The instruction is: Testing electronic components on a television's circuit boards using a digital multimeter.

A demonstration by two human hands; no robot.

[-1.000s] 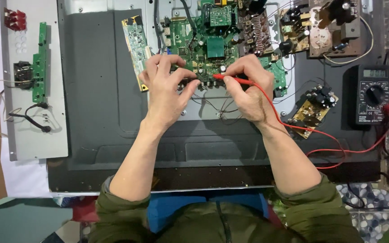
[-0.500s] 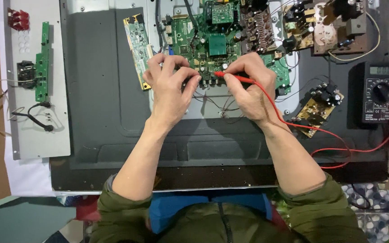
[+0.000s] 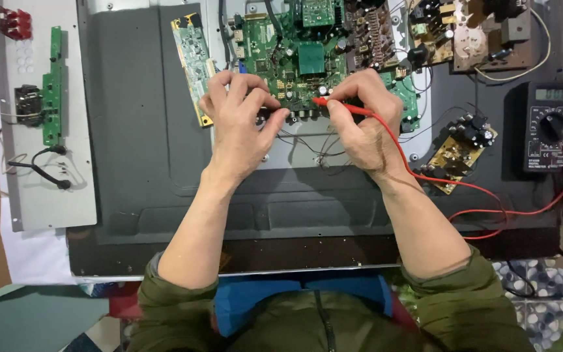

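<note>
A green main circuit board [image 3: 294, 58] is mounted on the dark back of a flat television panel [image 3: 138, 143]. My right hand [image 3: 363, 124] pinches a red test probe [image 3: 340, 106] whose tip rests on the board's lower edge. Its red lead [image 3: 464, 189] runs right toward a black multimeter [image 3: 550, 127]. My left hand [image 3: 239, 124] is curled at the same board edge, fingertips pressed on it; what it pinches is hidden by the fingers.
A narrow green board [image 3: 193, 62] lies left of the main board. Brown boards [image 3: 483, 32] sit at the top right, a small yellow one [image 3: 454, 153] below them. A grey metal strip [image 3: 47, 130] with small parts lies at the left. Black wires [image 3: 40, 169] lie on it.
The view has shifted slightly, so everything sits a bit further right and up. Both hands stay at the board's lower edge with the red probe in the same spot.
</note>
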